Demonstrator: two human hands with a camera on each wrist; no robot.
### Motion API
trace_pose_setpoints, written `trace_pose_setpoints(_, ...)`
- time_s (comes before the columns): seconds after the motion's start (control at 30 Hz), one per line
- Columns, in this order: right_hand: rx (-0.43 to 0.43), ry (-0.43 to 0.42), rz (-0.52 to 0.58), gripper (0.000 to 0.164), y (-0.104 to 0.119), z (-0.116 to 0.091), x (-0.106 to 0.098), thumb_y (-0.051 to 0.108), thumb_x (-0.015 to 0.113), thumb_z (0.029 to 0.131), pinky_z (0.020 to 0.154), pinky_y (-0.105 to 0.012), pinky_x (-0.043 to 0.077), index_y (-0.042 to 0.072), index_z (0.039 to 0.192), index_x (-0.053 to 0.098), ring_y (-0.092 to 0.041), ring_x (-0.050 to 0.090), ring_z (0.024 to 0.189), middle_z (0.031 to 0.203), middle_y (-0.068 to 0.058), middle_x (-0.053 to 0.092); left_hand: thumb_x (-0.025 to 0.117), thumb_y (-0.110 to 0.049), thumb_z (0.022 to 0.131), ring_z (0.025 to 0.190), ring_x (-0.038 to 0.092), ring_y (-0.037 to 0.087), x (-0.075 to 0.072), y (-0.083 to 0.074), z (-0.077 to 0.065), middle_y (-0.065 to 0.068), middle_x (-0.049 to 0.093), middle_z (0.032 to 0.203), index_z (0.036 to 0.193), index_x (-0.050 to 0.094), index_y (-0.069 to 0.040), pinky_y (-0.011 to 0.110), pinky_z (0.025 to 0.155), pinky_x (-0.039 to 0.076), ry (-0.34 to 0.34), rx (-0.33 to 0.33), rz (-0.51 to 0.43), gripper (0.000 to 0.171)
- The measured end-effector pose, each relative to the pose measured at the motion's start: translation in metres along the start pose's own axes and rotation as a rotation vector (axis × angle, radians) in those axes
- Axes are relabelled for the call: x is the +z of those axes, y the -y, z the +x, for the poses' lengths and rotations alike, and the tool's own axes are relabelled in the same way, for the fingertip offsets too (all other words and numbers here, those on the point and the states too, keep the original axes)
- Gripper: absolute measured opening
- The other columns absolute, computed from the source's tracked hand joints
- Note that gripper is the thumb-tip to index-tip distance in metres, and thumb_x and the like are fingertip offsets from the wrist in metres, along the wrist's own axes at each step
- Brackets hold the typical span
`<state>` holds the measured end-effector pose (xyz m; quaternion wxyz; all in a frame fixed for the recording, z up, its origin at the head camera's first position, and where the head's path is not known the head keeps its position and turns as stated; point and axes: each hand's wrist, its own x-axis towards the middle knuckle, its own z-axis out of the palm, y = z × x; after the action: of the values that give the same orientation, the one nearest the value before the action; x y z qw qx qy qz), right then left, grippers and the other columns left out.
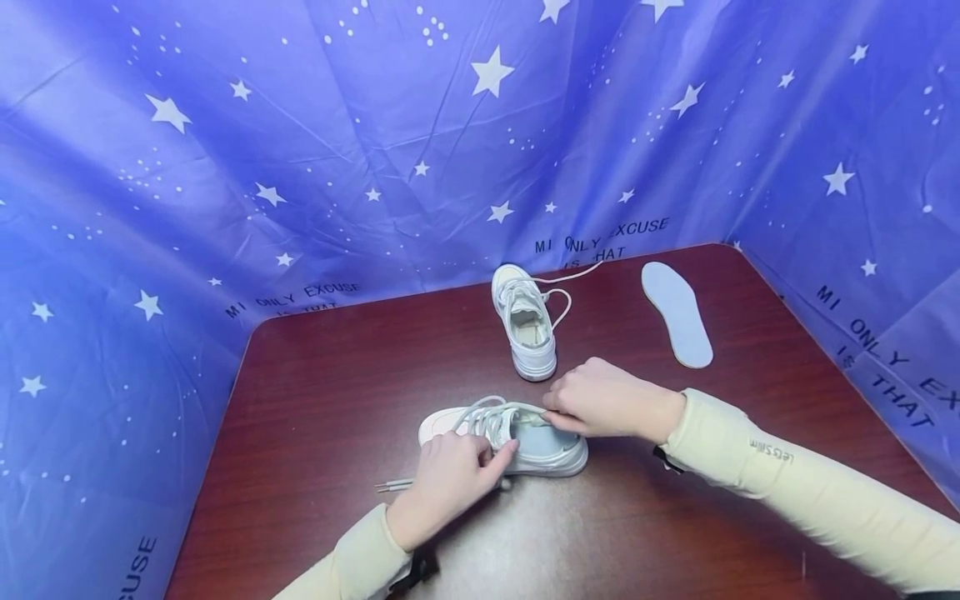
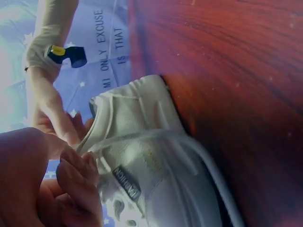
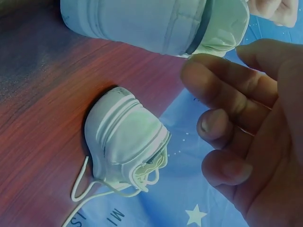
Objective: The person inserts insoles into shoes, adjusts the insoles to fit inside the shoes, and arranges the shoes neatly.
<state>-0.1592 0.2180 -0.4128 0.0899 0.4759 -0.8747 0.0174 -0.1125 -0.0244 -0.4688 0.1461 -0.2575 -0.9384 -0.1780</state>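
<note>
So, sleeves [image 1: 367,550]: both cream, the right one with some dark lettering; a black gadget [image 2: 78,57] is strapped at the right wrist, seen in the left wrist view.
Left hand [image 1: 452,477]: gripping the near shoe at the lacing, fingers curled and bunched up, thumb over by the tongue.
Near shoe [image 1: 553,463]: white, sole down, toe pointing left, both hands on it; pale blue-grey footbed shows in the opening, and a lace end [image 1: 393,485] pokes out onto the table left of the hand.
Tag [image 2: 127,183]: small dark one with blurry lettering on that shoe's side.
Right hand [image 1: 609,404]: bent over the shoe's far rim, toward the heel, with the rim between thumb and fingers; well, the two hands aren't touching each other.
Far shoe [image 1: 535,367]: white too, heel toward the person, laces [image 1: 567,310] loose on its right.
Insole [image 1: 677,315]: pale, lying flat, right of the far shoe.
Table [image 1: 337,367]: glossy reddish-brown, back edge up by the backdrop.
Backdrop [image 1: 390,108]: blue fabric, white stars, black printed words.
</note>
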Motion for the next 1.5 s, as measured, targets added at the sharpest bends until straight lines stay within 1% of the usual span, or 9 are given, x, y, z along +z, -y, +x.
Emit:
trace_pose_setpoints(0.4, 0.068, -0.049, -0.023, 0.027, 0.0, -0.005, 0.001, 0.03, 0.065, 0.084, 0.039, -0.032, 0.042, 0.02, 0.062, 0.053, -0.012, 0.054, 0.048, 0.054, 0.009, 0.057, 0.058, -0.044, 0.09, 0.035, 0.034, 0.007, 0.007, -0.004, -0.003, -0.016, 0.026, 0.038, 0.042, 0.036, -0.024, 0.024, 0.032, 0.02, 0.018, -0.019, -0.036, 0.056)
trace_pose_setpoints(0.53, 0.073, -0.064, -0.024, 0.028, 0.0, -0.006, 0.002, 0.032, 0.065, 0.084, 0.04, -0.032, 0.043, 0.02, 0.061, 0.053, -0.012, 0.056, 0.049, 0.054, 0.008, 0.058, 0.055, -0.041, 0.092, 0.035, 0.033, 0.006, 0.007, -0.005, -0.004, -0.015, 0.027, 0.038, 0.043, 0.035, -0.023, 0.023, 0.034, 0.02, 0.054, -0.045, -0.068, 0.056)
trace_pose_setpoints(0.6, 0.073, -0.065, -0.023, 0.028, 0.0, -0.006, 0.002, 0.032, 0.066, 0.084, 0.04, -0.031, 0.043, 0.02, 0.061, 0.053, -0.012, 0.056, 0.048, 0.054, 0.008, 0.058, 0.051, -0.04, 0.095, 0.032, 0.035, 0.002, 0.007, -0.006, -0.006, -0.017, 0.033, 0.036, 0.043, 0.039, -0.024, 0.02, 0.034, 0.024, 0.116, -0.075, -0.134, 0.055)
trace_pose_setpoints(0.77, 0.077, -0.058, -0.02, 0.028, 0.001, -0.006, 0.002, 0.031, 0.066, 0.084, 0.039, -0.031, 0.042, 0.02, 0.061, 0.053, -0.011, 0.054, 0.047, 0.053, 0.009, 0.057, 0.045, -0.035, 0.098, 0.027, 0.045, -0.003, 0.004, -0.008, -0.006, -0.012, 0.052, 0.035, 0.05, 0.056, -0.018, 0.014, 0.035, 0.039, 0.322, -0.206, -0.408, 0.052)
trace_pose_setpoints(0.9, 0.085, -0.053, -0.017, 0.028, 0.001, -0.006, 0.001, 0.031, 0.066, 0.084, 0.039, -0.031, 0.042, 0.02, 0.061, 0.053, -0.011, 0.054, 0.047, 0.053, 0.009, 0.057, 0.047, -0.026, 0.093, 0.029, 0.05, 0.0, 0.002, -0.009, -0.003, -0.008, 0.057, 0.039, 0.056, 0.063, -0.01, 0.018, 0.033, 0.042, 0.383, -0.268, -0.505, 0.044)
trace_pose_setpoints(1.03, 0.089, -0.049, -0.01, 0.028, 0.0, -0.007, 0.001, 0.031, 0.065, 0.084, 0.039, -0.032, 0.042, 0.02, 0.061, 0.052, -0.011, 0.054, 0.048, 0.053, 0.009, 0.056, 0.048, -0.02, 0.088, 0.03, 0.05, -0.001, 0.0, -0.008, -0.002, -0.008, 0.058, 0.04, 0.056, 0.062, -0.011, 0.018, 0.03, 0.041, 0.375, -0.257, -0.516, 0.036)
trace_pose_setpoints(1.27, 0.105, -0.062, -0.01, 0.026, -0.001, -0.008, 0.004, 0.031, 0.065, 0.084, 0.039, -0.032, 0.042, 0.019, 0.062, 0.055, -0.014, 0.057, 0.048, 0.053, 0.007, 0.058, 0.048, -0.015, 0.084, 0.032, 0.049, -0.005, -0.004, -0.001, -0.002, -0.009, 0.06, 0.042, 0.057, 0.062, -0.014, 0.014, 0.033, 0.041, 0.298, -0.238, -0.477, 0.031)
trace_pose_setpoints(1.4, 0.126, -0.053, 0.004, 0.028, -0.002, -0.009, 0.005, 0.03, 0.065, 0.084, 0.038, -0.033, 0.042, 0.019, 0.061, 0.053, -0.014, 0.057, 0.048, 0.052, 0.007, 0.057, 0.05, -0.013, 0.084, 0.037, 0.05, -0.009, -0.007, 0.005, -0.002, -0.009, 0.062, 0.045, 0.058, 0.06, -0.016, 0.012, 0.037, 0.042, 0.246, -0.222, -0.421, 0.028)
trace_pose_setpoints(1.5, 0.129, -0.044, 0.014, 0.03, -0.002, -0.009, 0.006, 0.03, 0.064, 0.085, 0.038, -0.032, 0.041, 0.02, 0.06, 0.051, -0.012, 0.056, 0.048, 0.051, 0.007, 0.055, 0.053, -0.013, 0.083, 0.038, 0.048, -0.007, -0.009, 0.009, 0.0, -0.012, 0.059, 0.044, 0.057, 0.055, -0.02, 0.014, 0.038, 0.039, 0.159, -0.18, -0.314, 0.027)
